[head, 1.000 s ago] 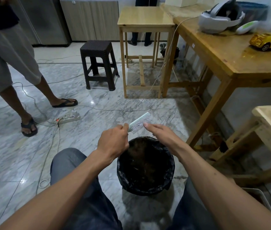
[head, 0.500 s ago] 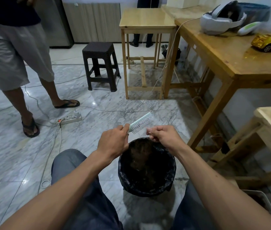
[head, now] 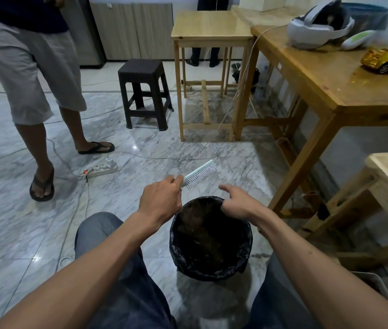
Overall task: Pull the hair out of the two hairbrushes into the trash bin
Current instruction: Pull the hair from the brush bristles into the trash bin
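The left hand is wrapped around the handle of a pale green hairbrush, bristles angled down and toward the right, its head just beyond the far rim of the trash bin. The right hand hangs loosely spread over the bin's mouth, fingers apart; whether a strand clings to them, I cannot tell. The brush looks light and stiff, best gripped at the handle; the hair is soft, wispy stuff, to be pinched at the bristle roots. A bystander stands off left, near a dark stool.
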The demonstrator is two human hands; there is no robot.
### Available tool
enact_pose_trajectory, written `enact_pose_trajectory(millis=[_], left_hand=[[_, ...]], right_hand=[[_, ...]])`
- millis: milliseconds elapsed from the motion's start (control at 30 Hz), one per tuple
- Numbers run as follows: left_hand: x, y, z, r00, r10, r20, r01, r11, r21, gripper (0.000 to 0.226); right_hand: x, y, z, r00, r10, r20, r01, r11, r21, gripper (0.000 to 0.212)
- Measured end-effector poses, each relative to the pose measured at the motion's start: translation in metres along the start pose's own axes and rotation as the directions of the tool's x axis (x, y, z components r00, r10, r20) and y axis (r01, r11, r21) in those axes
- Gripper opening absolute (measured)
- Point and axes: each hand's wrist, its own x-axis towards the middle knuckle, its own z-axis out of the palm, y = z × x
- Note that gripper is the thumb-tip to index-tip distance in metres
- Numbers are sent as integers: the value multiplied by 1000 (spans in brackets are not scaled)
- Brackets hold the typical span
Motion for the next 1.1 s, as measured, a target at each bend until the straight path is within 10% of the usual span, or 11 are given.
enact_pose_trajectory(millis=[167, 300, 767, 1100], left_hand=[[1, -1, -3, 988, 147, -56, -149, 988, -36, 32], [2, -1, -6, 972, 205, -113, -214, 974, -73, 45], [2, -15, 7, 995, -22, 93, 37, 986, -164, 36], [-2, -8, 12, 988, -57, 143, 72, 992, -104, 30]], right_hand=[[5, -9, 3, 999, 15, -33, 8, 795, 607, 103], [1, -7, 6, 990, -124, 62, 26, 603, 797, 37], [4, 4, -4, 957, 42, -286, 161, 745, 647, 15], [9, -2, 12, 993, 57, -108, 21, 790, 613, 45]])
